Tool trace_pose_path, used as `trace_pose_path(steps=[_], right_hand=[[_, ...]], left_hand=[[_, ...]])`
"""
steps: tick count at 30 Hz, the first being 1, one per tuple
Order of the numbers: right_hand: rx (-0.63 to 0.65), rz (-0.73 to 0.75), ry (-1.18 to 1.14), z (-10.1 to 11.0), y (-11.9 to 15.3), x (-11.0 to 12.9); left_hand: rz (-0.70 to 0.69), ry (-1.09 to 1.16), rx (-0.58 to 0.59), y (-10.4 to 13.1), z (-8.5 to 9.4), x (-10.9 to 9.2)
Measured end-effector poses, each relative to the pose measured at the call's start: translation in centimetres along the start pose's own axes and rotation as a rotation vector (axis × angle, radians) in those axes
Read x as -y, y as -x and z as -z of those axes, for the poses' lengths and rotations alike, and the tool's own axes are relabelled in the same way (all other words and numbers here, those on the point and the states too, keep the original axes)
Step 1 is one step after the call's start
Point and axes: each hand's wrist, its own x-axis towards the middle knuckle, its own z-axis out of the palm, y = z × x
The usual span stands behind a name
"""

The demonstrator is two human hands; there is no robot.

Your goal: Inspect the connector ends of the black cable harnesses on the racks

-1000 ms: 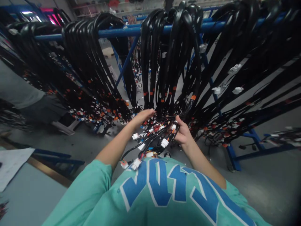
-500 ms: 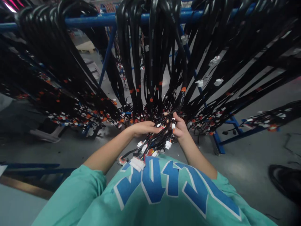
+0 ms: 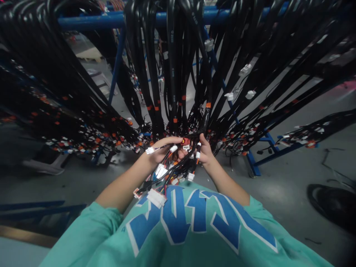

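A black wiring harness (image 3: 206, 120) hangs down from the rack, with an orange tape band and its branched wire ends lying between my hands. My left hand (image 3: 162, 149) is closed on a red connector (image 3: 186, 141), the thumb along its left side and the fingers curled under the wires. Closed round the wire bundle from the right is my right hand (image 3: 205, 152), thumb up and fingers mostly hidden behind the wires. A white sleeve piece (image 3: 198, 148) on orange wires lies against it. Loose ends with a wide white connector (image 3: 156, 198) droop onto my shirt.
A blue rack bar (image 3: 91, 21) runs across the top, with many black harnesses (image 3: 172, 66) draped over it. Their connector ends hang low on both sides. Blue rack legs (image 3: 253, 163) stand at right. A dark round object (image 3: 330, 205) lies on the floor.
The view has shifted slightly right. My left hand has turned and now has the red connector by its thumb, with some wire ends spread over the fingers. The right hand keeps hold of the bundle.
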Motion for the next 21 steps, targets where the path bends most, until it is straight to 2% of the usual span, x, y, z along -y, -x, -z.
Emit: trace_pose_path(steps=[5,9,12,16,17,18,21], right_hand=[[0.014,-0.045,-0.090,-0.6,0.2,0.1],[-0.125,0.029,-0.019,-0.6,0.7,-0.4],[-0.296,0.195,0.244,0.0,1.4,-0.5],[-0.617,0.586,0.876,0.3,2.6,0.7],[-0.626,0.678,1.069,0.2,2.9,1.2],[-0.578,0.754,1.258,0.0,3.1,1.5],[-0.269,0.883,1.667,-0.6,3.1,1.7]], left_hand=[[-0.019,-0.030,-0.035,0.0,-0.6,0.2],[0.021,-0.055,-0.025,0.0,-0.9,0.1],[0.071,-0.126,0.003,-0.2,-1.0,0.0],[0.051,-0.262,-0.034,-0.7,-1.2,-0.3],[0.037,-0.309,-0.048,-0.8,-1.3,-0.5],[0.015,-0.365,-0.057,-0.9,-1.5,-0.8],[-0.086,-0.603,-0.080,-1.1,-2.2,-1.6]])
